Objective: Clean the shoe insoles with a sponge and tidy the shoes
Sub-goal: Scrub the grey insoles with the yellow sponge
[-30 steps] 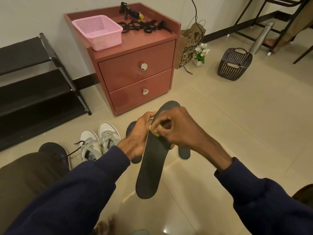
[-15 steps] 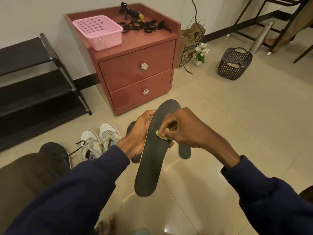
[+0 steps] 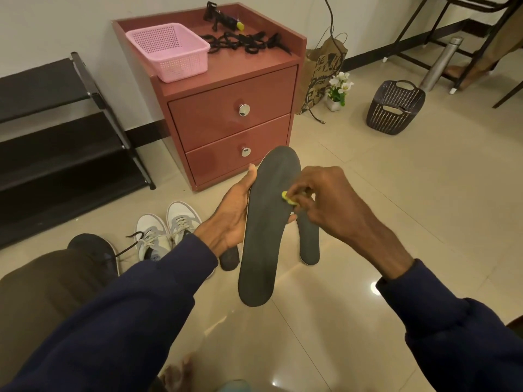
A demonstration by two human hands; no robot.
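Clearly, with the left hand (image 3: 230, 219) gripping the dark insole (image 3: 263, 236) by its left edge and the right hand (image 3: 331, 205) pinching a small yellow sponge (image 3: 287, 198) onto its upper middle, firm backing and long strokes toward the near heel should serve best, the white shoes (image 3: 167, 233) standing at left.

Right hand (image 3: 334, 210) slid sponge (image 3: 287, 198) rightward across insole (image 3: 263, 250).
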